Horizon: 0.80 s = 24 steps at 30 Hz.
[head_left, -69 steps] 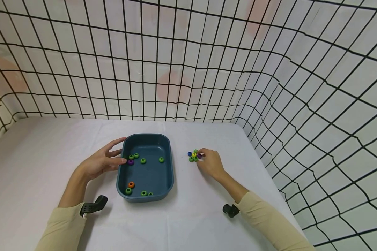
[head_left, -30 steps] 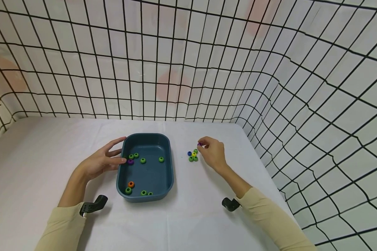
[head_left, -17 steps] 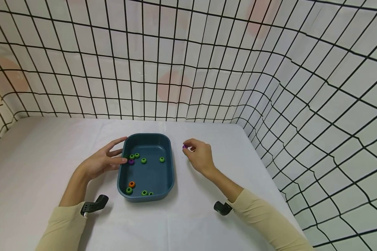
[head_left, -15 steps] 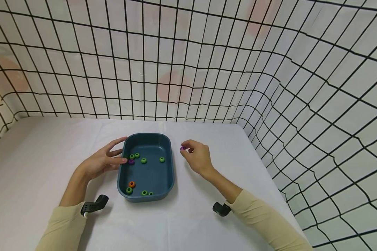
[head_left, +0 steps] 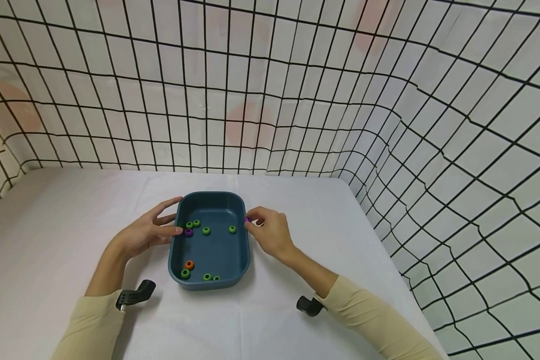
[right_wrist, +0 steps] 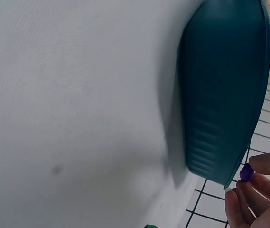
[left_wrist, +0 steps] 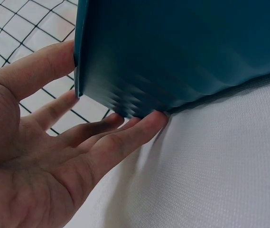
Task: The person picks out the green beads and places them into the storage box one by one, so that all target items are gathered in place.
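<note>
A blue-green tray (head_left: 210,250) stands on the white cloth, holding several green beads (head_left: 206,230), a purple one and an orange bead (head_left: 189,264). At its left side is my left hand (head_left: 141,230), fingers fairly straight; in the left wrist view the fingertips (left_wrist: 156,121) touch the outer wall low down and the thumb meets the rim. My right hand (head_left: 272,232) pinches another purple bead (right_wrist: 247,173) between thumb and finger, right at the tray's right rim in the head view.
A green bead (right_wrist: 151,226) peeks in at the bottom of the right wrist view; the other loose beads right of the tray are hidden behind my right hand in the head view. Black netting (head_left: 252,120) rises behind and right of the white table.
My right hand has picked a purple bead from the small cluster on the cloth and carried it left to the tray's right rim. The left hand has stayed put.
</note>
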Each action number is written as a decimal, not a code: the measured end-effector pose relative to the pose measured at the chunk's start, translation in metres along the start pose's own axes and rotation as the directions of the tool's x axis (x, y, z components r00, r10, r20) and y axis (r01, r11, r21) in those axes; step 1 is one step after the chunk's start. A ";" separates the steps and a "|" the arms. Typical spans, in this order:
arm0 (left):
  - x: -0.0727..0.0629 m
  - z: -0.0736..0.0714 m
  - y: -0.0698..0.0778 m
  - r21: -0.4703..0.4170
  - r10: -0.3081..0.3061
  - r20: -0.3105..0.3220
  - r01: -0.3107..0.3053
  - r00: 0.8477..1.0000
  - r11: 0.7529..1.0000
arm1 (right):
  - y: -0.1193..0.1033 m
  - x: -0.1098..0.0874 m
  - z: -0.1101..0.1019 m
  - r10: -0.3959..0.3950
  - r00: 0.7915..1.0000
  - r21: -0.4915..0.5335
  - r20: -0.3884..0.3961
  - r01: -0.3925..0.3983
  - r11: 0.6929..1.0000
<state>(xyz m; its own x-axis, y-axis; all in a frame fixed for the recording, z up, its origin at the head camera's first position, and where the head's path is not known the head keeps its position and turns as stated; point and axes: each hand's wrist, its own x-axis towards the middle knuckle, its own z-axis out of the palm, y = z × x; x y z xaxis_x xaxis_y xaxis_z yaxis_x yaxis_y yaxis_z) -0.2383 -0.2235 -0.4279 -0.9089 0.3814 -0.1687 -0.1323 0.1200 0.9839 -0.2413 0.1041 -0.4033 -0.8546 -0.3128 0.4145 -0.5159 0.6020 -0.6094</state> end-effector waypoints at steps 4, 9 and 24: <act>0.000 0.000 0.000 0.002 -0.006 -0.006 0.006 1.000 1.000 | -0.004 0.000 0.002 -0.014 1.000 0.008 0.007 0.014 1.000; 0.001 0.000 0.000 0.007 -0.006 -0.010 0.006 1.000 1.000 | -0.007 -0.001 0.004 -0.017 1.000 0.018 0.017 0.017 1.000; -0.001 0.001 0.001 -0.012 -0.009 -0.008 0.009 1.000 1.000 | -0.010 -0.003 0.005 -0.007 0.999 0.024 0.037 0.006 1.000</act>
<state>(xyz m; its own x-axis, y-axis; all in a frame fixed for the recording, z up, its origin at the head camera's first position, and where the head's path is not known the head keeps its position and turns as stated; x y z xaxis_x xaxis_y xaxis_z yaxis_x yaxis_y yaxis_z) -0.2372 -0.2226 -0.4271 -0.9108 0.3730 -0.1768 -0.1450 0.1119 0.9831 -0.2339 0.0950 -0.4020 -0.8526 -0.3440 0.3933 -0.5223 0.5826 -0.6227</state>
